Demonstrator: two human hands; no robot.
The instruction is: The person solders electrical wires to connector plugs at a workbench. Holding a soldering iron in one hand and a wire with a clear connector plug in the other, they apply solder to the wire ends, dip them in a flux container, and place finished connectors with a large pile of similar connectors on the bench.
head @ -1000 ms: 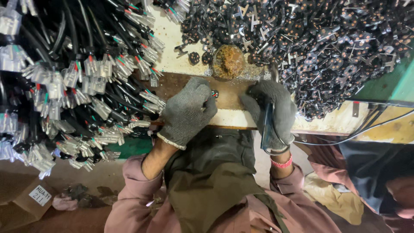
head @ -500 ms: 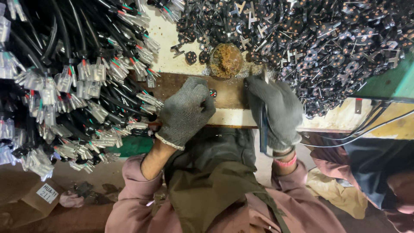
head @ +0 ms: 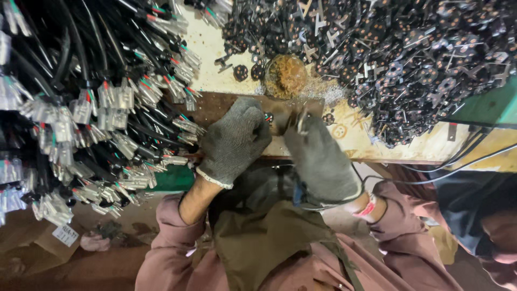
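Note:
My left hand (head: pixel 234 143), in a grey knit glove, rests fisted on a brown wooden block (head: pixel 215 108) and pinches a small black part with coloured wire ends (head: pixel 267 116). My right hand (head: pixel 320 161), also in a grey glove, grips a blue-handled tool (head: pixel 299 195) with a cord. The tool's metal tip (head: pixel 301 121) sits right beside the small part. The two hands nearly touch. A round tin of brown residue (head: pixel 285 75) stands just beyond the block.
Bundles of black cables with stripped coloured ends (head: pixel 81 108) fill the left. A heap of black plug inserts and metal pins (head: pixel 409 59) covers the upper right. Cords (head: pixel 458 156) trail off the bench edge. Another person (head: pixel 484 215) sits at lower right.
My right hand has swung left from the block's right end, bringing the tool tip up to the part in my left hand. The left hand has barely moved.

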